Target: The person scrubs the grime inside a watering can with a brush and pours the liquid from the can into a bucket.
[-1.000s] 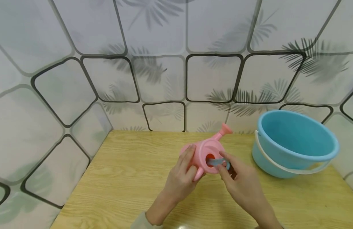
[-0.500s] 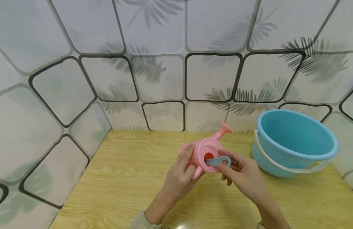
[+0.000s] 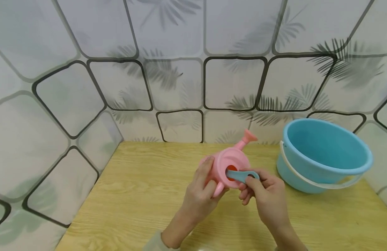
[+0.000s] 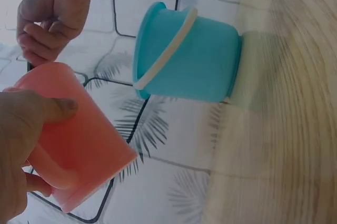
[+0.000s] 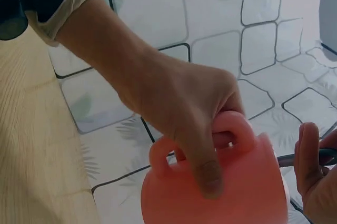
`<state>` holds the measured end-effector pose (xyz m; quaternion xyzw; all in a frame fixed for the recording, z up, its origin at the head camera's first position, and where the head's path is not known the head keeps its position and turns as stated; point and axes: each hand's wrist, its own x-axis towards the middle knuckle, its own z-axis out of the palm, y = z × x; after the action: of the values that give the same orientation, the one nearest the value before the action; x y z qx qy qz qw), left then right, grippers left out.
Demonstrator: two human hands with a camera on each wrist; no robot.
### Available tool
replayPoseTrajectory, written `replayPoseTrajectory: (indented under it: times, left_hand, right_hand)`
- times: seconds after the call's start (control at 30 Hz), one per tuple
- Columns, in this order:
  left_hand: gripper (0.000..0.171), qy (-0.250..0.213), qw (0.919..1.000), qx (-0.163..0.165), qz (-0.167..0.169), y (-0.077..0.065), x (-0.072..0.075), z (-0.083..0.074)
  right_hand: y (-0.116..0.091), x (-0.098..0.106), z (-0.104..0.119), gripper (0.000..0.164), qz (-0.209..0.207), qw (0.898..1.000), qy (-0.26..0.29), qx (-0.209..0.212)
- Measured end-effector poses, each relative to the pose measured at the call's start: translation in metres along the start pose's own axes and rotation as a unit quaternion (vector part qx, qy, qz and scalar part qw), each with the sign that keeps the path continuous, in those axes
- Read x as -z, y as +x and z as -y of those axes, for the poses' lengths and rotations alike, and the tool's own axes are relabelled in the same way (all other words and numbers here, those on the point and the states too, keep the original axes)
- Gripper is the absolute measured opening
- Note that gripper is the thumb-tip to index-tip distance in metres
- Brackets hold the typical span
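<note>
A pink toy watering can [image 3: 234, 158] is tilted above the table, its round opening facing the right hand. The left hand [image 3: 201, 191] grips it by the body and handle; the thumb lies along its wall in the left wrist view. The right hand [image 3: 268, 195] pinches the looped end of a light blue toy tool handle [image 3: 238, 175]. The handle's other end is inside the can's opening, hidden, so the tool's kind cannot be told. Something orange-red shows within the opening.
A light blue bucket [image 3: 309, 181] with a white handle stands at the right of the wood-grain table [image 3: 133, 188]. Patterned cloth or paper walls [image 3: 177, 87] close off the back and sides.
The right hand has drawn the blue handle somewhat further out of the opening and shifted its grip on the loop. The left hand keeps holding the can, which has turned slightly.
</note>
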<state>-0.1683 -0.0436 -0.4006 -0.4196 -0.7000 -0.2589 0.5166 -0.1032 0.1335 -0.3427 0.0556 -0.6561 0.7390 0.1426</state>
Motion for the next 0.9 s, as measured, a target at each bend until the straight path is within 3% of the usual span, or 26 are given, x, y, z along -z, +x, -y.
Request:
replayPoseTrajectory:
  times: [0.17, 0.37, 0.5, 0.63, 0.73, 0.9]
  left_hand:
    - [0.030, -0.003, 0.9994, 0.034, -0.003, -0.001, -0.002, -0.003]
    - [0.029, 0.001, 0.9987, 0.049, 0.012, -0.004, -0.004, -0.009]
    - [0.026, 0.001, 0.9981, 0.061, 0.007, -0.004, -0.005, -0.011]
    - [0.026, 0.007, 0.9979, 0.064, 0.012, -0.005, -0.004, -0.011]
    - [0.028, 0.009, 0.9967, 0.080, 0.012, -0.006, -0.003, -0.011]
    - [0.027, 0.012, 0.9986, 0.050, 0.009, -0.005, -0.003, -0.010]
  right_hand:
    - [-0.002, -0.004, -0.004, 0.013, 0.004, 0.993, 0.117, 0.005]
    - [-0.007, -0.018, -0.004, 0.013, -0.031, 0.997, 0.063, -0.034]
    - [-0.009, -0.023, -0.004, 0.017, -0.050, 0.996, 0.065, -0.023]
    - [-0.007, -0.021, -0.005, 0.016, -0.024, 0.997, 0.068, -0.026]
    - [-0.006, -0.016, -0.004, 0.013, -0.009, 0.994, 0.106, -0.025]
    - [0.000, -0.006, -0.007, 0.014, 0.079, 0.987, 0.128, -0.052]
